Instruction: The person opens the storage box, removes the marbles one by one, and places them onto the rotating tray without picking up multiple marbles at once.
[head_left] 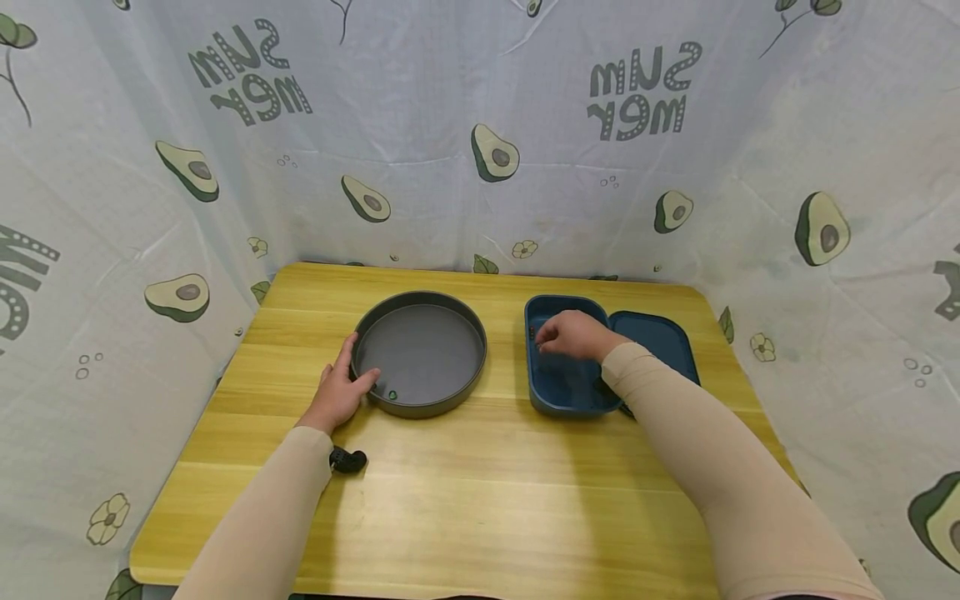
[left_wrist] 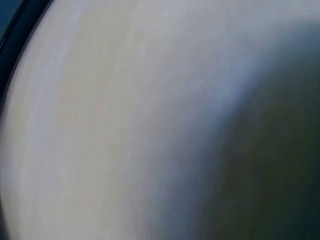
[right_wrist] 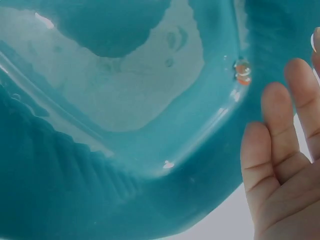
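My left hand (head_left: 339, 396) rests at the near-left rim of a round dark grey pan (head_left: 418, 410), fingers extended along the outside and thumb over the edge. A small green marble (head_left: 392, 395) lies in the pan near that thumb. My right hand (head_left: 576, 335) reaches into a blue rectangular box (head_left: 566, 408), fingertips near its left wall. In the right wrist view, a clear marble with orange inside (right_wrist: 242, 70) lies by the box wall, close to the fingers (right_wrist: 277, 107). Whether the thumb and index finger pinch something I cannot tell.
A blue lid (head_left: 660, 342) lies against the box's right side. Everything stands on a yellow wooden table (head_left: 465, 517), backed by a white avocado-print curtain (head_left: 420, 125). A black wrist camera (head_left: 348, 460) sits on my left sleeve; the left wrist view is a pale blur.
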